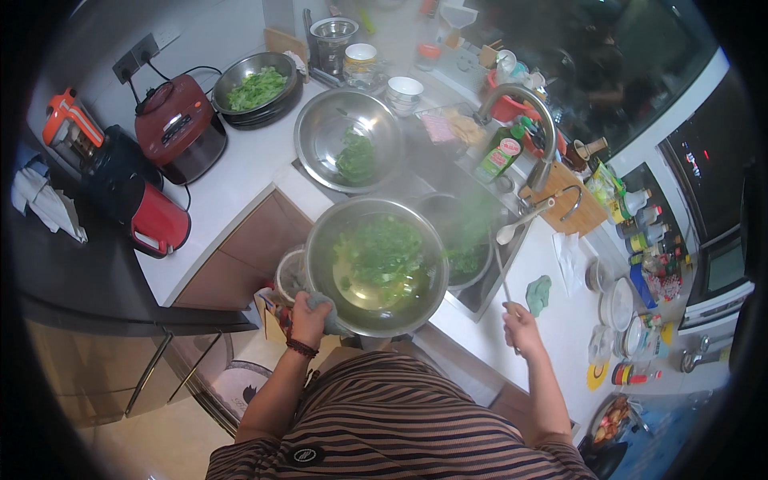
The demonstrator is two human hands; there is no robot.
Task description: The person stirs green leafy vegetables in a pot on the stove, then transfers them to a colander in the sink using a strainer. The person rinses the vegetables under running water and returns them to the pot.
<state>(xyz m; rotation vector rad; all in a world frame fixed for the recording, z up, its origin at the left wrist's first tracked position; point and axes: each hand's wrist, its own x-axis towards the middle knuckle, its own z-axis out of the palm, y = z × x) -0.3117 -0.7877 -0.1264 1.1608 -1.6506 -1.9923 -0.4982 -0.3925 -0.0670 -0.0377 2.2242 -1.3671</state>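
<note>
My left hand point(309, 321) grips the near-left rim of a large stainless-steel basin point(441, 300), with a grey cloth point(330, 309) between hand and metal. Leafy greens point(384, 246) float inside it in yellowish liquid. My right hand point(521, 329), to the right over the counter, holds a long thin utensil handle point(503, 273). Its far end meets a pale spoon point(507, 234) at the sink's edge; I cannot tell whether they are joined. Behind the basin, partly hidden by it and by steam, a dark round vessel point(483, 279) with greens sits in the sink point(493, 294).
Another steel basin point(312, 132) with greens stands behind. At the left are a bowl of chopped greens point(258, 90), a red rice cooker point(174, 132) and a red kettle point(159, 219). A faucet point(549, 138), dish soap bottle point(501, 153) and green cloth point(538, 295) lie rightward.
</note>
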